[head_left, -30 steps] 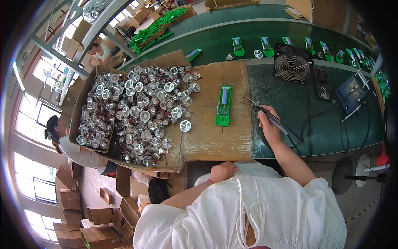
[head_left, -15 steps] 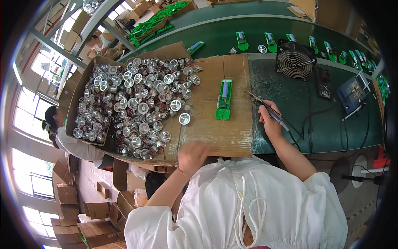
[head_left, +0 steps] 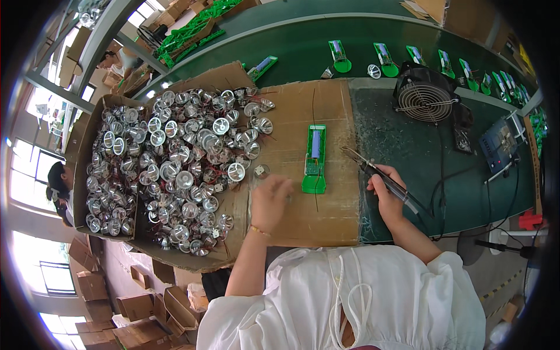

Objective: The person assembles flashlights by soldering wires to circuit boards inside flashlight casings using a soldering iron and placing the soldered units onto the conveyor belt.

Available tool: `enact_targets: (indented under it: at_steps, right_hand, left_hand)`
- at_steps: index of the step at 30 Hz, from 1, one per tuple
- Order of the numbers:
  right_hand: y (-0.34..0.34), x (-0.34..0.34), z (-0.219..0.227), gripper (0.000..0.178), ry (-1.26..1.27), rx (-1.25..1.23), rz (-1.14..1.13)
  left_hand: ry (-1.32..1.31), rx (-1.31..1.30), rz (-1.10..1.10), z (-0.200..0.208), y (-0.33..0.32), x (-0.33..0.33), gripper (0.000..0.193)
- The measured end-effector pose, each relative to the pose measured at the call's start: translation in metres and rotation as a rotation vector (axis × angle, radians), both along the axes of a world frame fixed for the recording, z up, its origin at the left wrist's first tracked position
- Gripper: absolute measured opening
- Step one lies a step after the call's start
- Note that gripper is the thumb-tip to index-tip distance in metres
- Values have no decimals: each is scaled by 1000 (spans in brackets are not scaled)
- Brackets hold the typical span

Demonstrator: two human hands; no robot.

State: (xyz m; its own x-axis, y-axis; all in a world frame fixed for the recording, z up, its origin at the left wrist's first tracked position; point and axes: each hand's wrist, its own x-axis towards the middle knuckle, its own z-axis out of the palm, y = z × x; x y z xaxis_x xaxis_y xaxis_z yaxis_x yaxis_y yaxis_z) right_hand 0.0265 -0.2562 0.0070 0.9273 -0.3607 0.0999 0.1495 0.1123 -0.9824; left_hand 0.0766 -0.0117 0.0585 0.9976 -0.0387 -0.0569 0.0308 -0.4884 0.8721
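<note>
One big cardboard box [head_left: 233,74], heaped with silvery reflectors [head_left: 184,179], apparently unused. Beyond, on the green belt [head_left: 303,58], a row of green casings [head_left: 342,66]. On the cardboard sheet [head_left: 332,219], one casing [head_left: 313,182] with battery [head_left: 315,144] and board fitted, no reflector seated: judged partly done. Soldering iron [head_left: 368,168] pinched in the right hand [head_left: 389,195], tip clear of that casing. Left hand [head_left: 269,201] blurred, fingers bent; cannot tell whether holding anything. Wires [head_left: 315,108] too thin to trace.
</note>
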Motion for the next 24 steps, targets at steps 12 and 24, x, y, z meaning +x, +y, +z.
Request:
enact_targets:
  at_steps: [12,24]
  right_hand:
    - [8,6,28,15,-12,-227,251]
    - [21,-3,23,15,76,-204,194]
  left_hand:
    - [-205,181,-89,-25,-21,5,11]
    - [-115,158,-91,-22,-24,12,13]
